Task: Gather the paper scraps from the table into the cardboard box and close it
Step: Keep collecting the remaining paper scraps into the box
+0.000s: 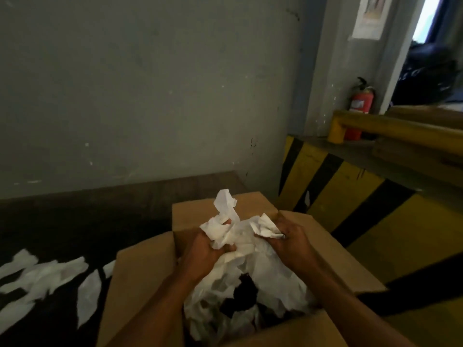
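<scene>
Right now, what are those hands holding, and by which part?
Crumpled white paper scraps above the open cardboard box: left hand grips their left side, right hand their right side.

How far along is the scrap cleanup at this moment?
Partly done: the cardboard box already holds a pile of paper. In hand: left hand and right hand grip a crumpled bundle above it. Left: more scraps lie on the table, and the box flaps are open.

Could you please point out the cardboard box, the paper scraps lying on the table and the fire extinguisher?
cardboard box (140, 279): head view, on its open left flap.
paper scraps (47, 274): head view, middle of the loose white pile.
fire extinguisher (362, 102): head view, on its red cylinder.
</scene>
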`<state>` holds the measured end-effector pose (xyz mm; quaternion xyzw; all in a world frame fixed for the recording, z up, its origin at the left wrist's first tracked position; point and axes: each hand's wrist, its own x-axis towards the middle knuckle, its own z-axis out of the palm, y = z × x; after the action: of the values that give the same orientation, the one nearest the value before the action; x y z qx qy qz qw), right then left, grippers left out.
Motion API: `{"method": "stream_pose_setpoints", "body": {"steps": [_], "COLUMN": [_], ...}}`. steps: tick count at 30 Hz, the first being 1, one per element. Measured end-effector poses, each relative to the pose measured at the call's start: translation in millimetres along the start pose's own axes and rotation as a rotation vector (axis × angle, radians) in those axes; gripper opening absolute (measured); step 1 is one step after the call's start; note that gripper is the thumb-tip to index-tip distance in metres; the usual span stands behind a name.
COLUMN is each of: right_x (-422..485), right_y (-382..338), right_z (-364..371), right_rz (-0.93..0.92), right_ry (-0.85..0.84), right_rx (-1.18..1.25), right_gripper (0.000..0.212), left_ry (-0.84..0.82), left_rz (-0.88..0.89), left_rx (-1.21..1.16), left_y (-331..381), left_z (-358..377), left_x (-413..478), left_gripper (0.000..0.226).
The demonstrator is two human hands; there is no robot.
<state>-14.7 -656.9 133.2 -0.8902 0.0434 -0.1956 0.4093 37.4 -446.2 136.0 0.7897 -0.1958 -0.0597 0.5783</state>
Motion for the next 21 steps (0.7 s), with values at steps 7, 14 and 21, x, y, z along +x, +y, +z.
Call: {"method": "stream_pose_setpoints", "body": {"steps": [7, 14, 21], "right_x": [-9.5, -0.4, 3.9], "right_y": [47.4, 56.6, 53.8], "right_z": [14.4, 30.4, 26.9], "right_rz": [0.039, 0.002, 0.022], "right_ry": [-0.466, -0.603, -0.353], "right_rx": [-0.142, -0.182, -0.017], "right_gripper": [0.030, 0.096, 0.096], "left_ry": [-0.361, -0.350, 0.075], "left_rz": [-0.232, -0.307, -0.252], "left_rx": [0.412, 0.526, 0.344], "left_y": [-58.0, -67.7, -41.3], "left_z": [25.2, 24.0, 22.3], "left_x": [-7.5, -4.2, 3.9], "left_gripper": [0.084, 0.134, 0.084]}}
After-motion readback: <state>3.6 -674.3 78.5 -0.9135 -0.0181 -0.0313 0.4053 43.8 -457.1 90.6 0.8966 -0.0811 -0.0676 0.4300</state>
